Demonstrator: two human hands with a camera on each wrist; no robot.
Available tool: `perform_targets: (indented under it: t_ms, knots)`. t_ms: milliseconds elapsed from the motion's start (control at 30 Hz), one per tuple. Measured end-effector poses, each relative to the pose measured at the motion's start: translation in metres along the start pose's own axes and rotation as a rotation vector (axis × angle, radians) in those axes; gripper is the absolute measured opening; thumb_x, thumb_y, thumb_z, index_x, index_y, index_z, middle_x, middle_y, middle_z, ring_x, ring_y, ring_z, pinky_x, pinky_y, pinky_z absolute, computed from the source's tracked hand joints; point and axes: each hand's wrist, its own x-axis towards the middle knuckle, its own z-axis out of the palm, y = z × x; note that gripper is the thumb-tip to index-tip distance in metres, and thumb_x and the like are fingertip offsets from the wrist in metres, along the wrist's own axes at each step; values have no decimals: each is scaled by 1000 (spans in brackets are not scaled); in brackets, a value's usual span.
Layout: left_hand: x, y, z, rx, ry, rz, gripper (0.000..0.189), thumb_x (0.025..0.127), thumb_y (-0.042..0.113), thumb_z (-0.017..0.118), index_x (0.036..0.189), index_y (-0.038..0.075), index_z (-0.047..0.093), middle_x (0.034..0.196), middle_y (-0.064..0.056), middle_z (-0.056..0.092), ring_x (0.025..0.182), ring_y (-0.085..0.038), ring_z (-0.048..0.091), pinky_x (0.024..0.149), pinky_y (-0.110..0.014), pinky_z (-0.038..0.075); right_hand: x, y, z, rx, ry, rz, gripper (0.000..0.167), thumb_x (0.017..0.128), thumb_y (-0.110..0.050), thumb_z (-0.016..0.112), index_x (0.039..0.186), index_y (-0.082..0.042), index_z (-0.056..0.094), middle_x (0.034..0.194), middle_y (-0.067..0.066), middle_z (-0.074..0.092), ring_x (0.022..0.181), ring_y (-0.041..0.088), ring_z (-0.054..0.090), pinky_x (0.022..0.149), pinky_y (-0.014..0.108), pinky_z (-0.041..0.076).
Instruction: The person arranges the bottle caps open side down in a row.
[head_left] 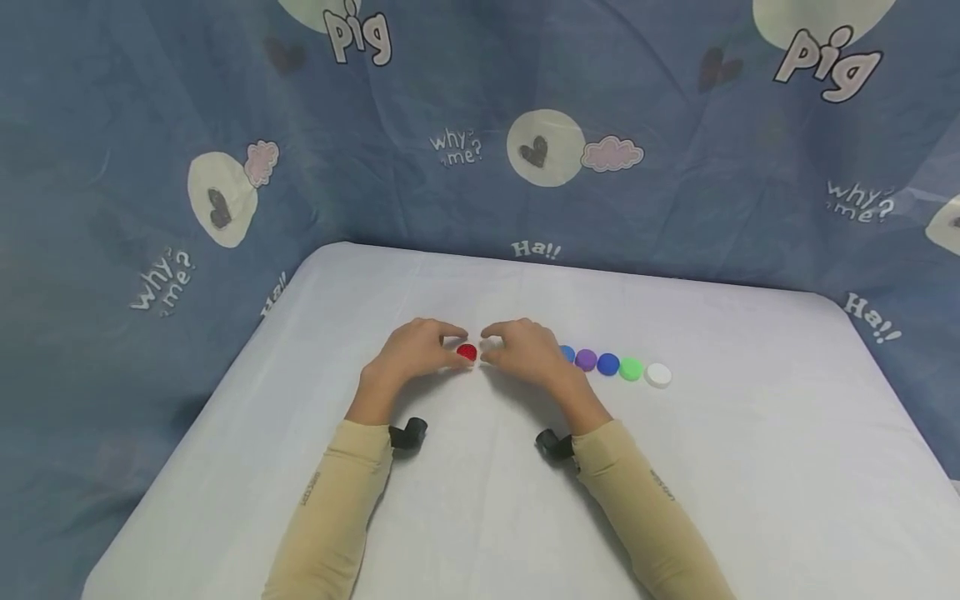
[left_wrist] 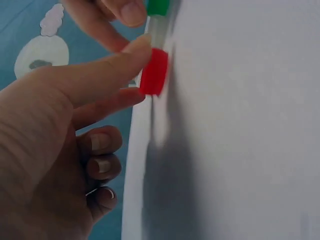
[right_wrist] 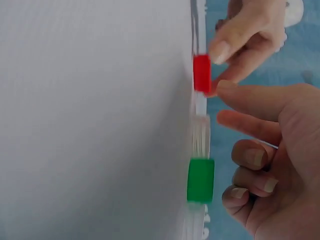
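Note:
A small red bottle cap (head_left: 467,352) sits between the thumb and index finger of my left hand (head_left: 416,350), which pinches it by its edges. In the left wrist view, the thumb overlaps the upper end of the red cap (left_wrist: 154,72) and the index fingertip meets its lower end. My right hand (head_left: 525,350) faces the left across a narrow gap, thumb and index finger apart with nothing between them. Beside its fingertips in the right wrist view stand a whitish cap (right_wrist: 201,135) and a green cap (right_wrist: 201,180), both hidden under the hand from above.
Right of my right hand, a row of caps continues on the white table (head_left: 750,467): light blue (head_left: 567,353), purple (head_left: 586,360), dark blue (head_left: 608,364), light green (head_left: 632,369) and white (head_left: 659,375). A blue printed curtain (head_left: 450,200) hangs behind the table.

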Motion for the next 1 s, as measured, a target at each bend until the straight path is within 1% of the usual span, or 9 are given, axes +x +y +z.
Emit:
perform_targets:
  t_ms: [67,133,300,467,667,733,833,900,1000]
  knots:
    - [-2,-4,0,-5,6,7,50,79,45,81,125,27,70,114,0,73,105,-20,64,90,-42,51,1,-4,3,9,-7,-15,36,91,-33,69,124,-21,70,118,0,74,111,24,67,87,44,55]
    - [-3,-6,1,-1,21,21,46,79,41,83,121,26,72,110,0,74,100,-19,64,88,-40,51,2,-8,7,23,-9,-23,35,90,-31,70,123,-20,71,118,0,74,111,23,67,88,44,55]
    - [-2,-7,5,-3,54,65,35,80,35,82,114,26,76,95,4,73,82,-17,58,73,-32,47,4,-12,13,15,1,-29,33,89,-28,73,121,-19,72,113,1,75,101,21,68,83,42,55]
    - [-1,-5,6,-10,65,76,33,80,33,83,112,26,77,92,6,73,78,-16,55,67,-30,43,5,-13,14,-12,13,-22,32,88,-27,73,119,-18,73,111,1,76,97,21,68,80,41,56]
    - [0,-3,5,-28,61,84,36,80,36,82,114,27,76,87,6,70,76,-15,53,63,-29,42,4,-11,14,4,28,-18,31,89,-28,73,118,-18,74,107,0,76,95,20,68,81,40,55]
    - [-1,-3,3,-41,72,88,36,81,37,82,114,27,76,84,6,68,75,-16,52,62,-29,41,5,-9,13,23,39,-11,30,89,-30,72,117,-19,74,103,-3,76,89,18,66,77,37,54]
    - [-1,-2,-1,-52,92,98,34,81,38,82,113,29,76,80,5,65,74,-17,52,61,-31,41,6,-8,12,57,48,-4,30,89,-32,70,117,-20,73,87,-6,74,76,15,61,68,33,50]
    - [0,-1,-2,-55,100,107,33,82,39,81,113,30,76,80,5,65,74,-17,52,62,-31,41,7,-6,10,74,51,-6,30,89,-32,70,117,-20,73,76,-6,69,68,15,56,61,31,45]
    - [0,0,-3,-61,100,120,33,82,40,81,113,32,75,83,5,66,76,-18,52,64,-32,42,7,-5,7,93,47,-7,31,88,-33,69,116,-20,73,65,-5,60,61,14,51,57,30,41]
